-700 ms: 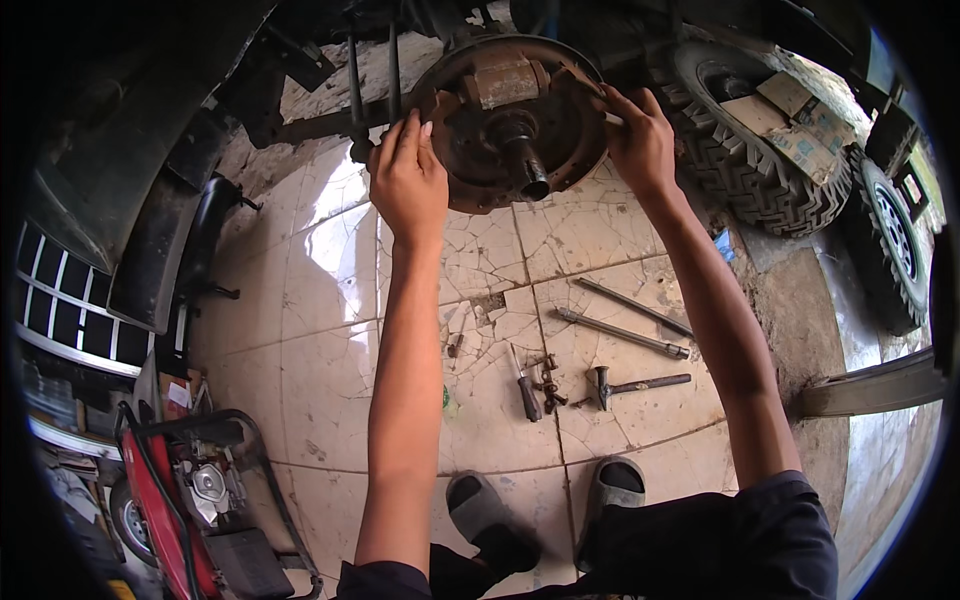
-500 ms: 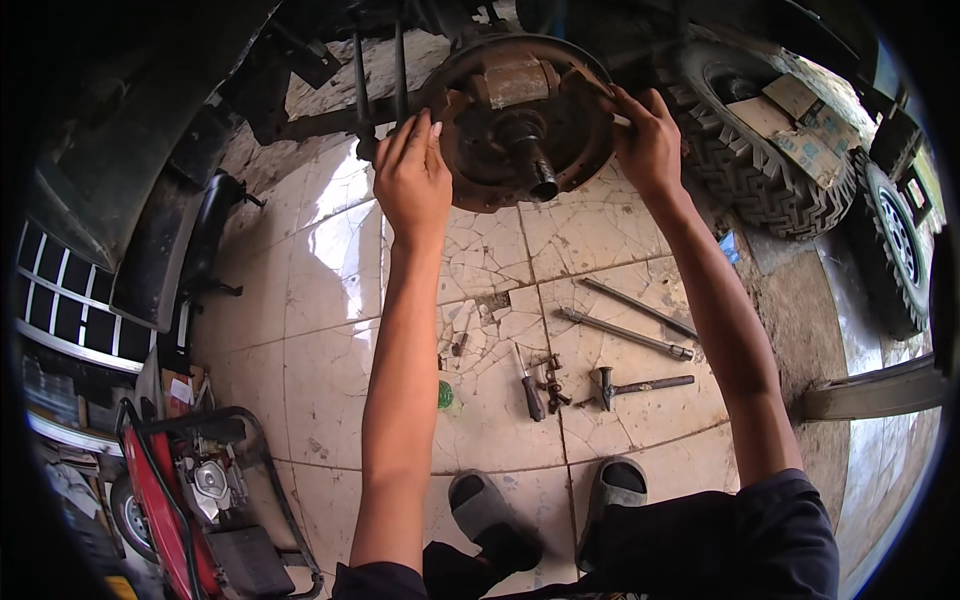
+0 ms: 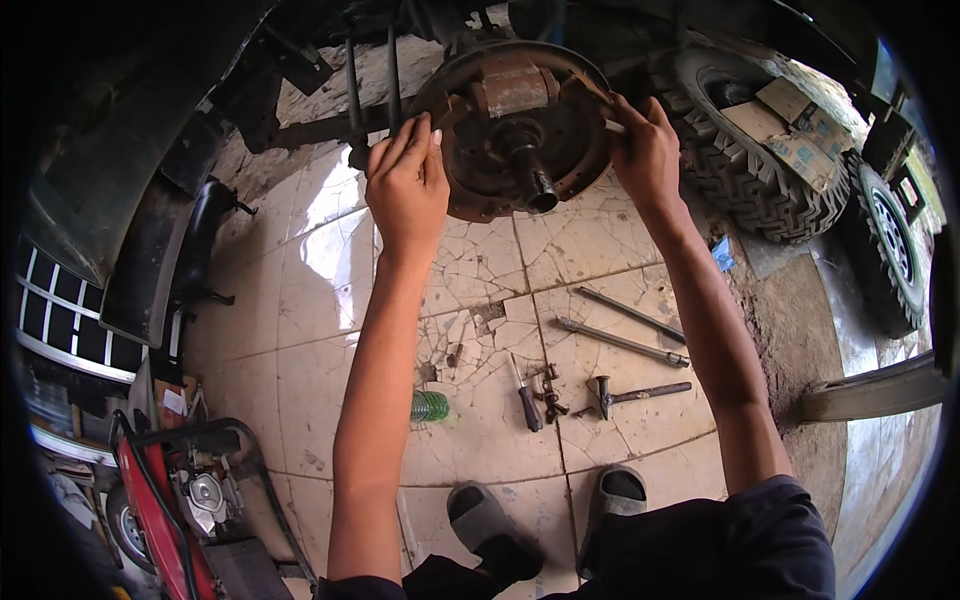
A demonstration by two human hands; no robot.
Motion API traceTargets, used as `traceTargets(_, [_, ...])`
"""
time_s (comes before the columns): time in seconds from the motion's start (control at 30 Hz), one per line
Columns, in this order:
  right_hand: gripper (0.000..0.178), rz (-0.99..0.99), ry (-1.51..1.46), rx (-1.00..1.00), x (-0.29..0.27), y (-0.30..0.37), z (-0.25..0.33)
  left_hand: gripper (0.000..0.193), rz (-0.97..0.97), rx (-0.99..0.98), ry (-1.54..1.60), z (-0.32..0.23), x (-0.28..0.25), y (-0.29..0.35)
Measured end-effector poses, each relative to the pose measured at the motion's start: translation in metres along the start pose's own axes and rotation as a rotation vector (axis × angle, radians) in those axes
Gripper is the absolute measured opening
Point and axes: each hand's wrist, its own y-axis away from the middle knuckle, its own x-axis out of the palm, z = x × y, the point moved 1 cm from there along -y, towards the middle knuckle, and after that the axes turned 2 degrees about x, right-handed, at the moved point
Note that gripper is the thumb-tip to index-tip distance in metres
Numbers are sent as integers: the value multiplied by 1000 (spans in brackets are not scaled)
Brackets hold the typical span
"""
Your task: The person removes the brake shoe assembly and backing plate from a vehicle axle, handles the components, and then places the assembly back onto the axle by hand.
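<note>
A round, rusty drum brake assembly (image 3: 480, 180) hangs at the top centre, its hollow axle tube (image 3: 530, 172) pointing toward me. A rust-brown block (image 3: 518, 86) sits above the tube. My left hand (image 3: 408, 185) grips the assembly's left edge, fingertips beside the curved left brake shoe (image 3: 452, 112). On the opposite edge my right hand (image 3: 643, 155) is closed, its fingers curled by the right brake shoe (image 3: 588, 90). Its fingertips are partly hidden, and I cannot tell how much of the shoe each hand holds.
On the cracked tile floor lie a screwdriver (image 3: 527, 398), small rusty parts (image 3: 550, 392), a hammer (image 3: 640, 393), two metal bars (image 3: 622, 342) and a green bottle (image 3: 429, 406). Large tyres (image 3: 765, 190) lie at right, cardboard (image 3: 790, 125) on one. A red-framed machine (image 3: 165, 510) stands lower left.
Both hands stay at the brake assembly's edges. My left hand and forearm have shifted slightly left, showing more of the green bottle. The view has moved a little.
</note>
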Motion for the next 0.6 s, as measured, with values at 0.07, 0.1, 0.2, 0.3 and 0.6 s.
traceTargets(0.07, [44,21,7,5,-3,-3,1,25,22,-4,16,1,-4,0])
traceTargets(0.1, [42,40,1,7,-4,-5,3,32,70,-23,30,2,-5,-1])
traceTargets(0.2, [41,-6,-41,3,2,-2,6,39,63,-26,132,-1,-6,-2])
traceTargets(0.3, [31,-68,-49,-11,13,-3,-2,41,112,4,204,-7,-3,-10])
traceTargets(0.6, [26,-28,73,33,20,0,-5,49,163,2,217,-8,-4,-13])
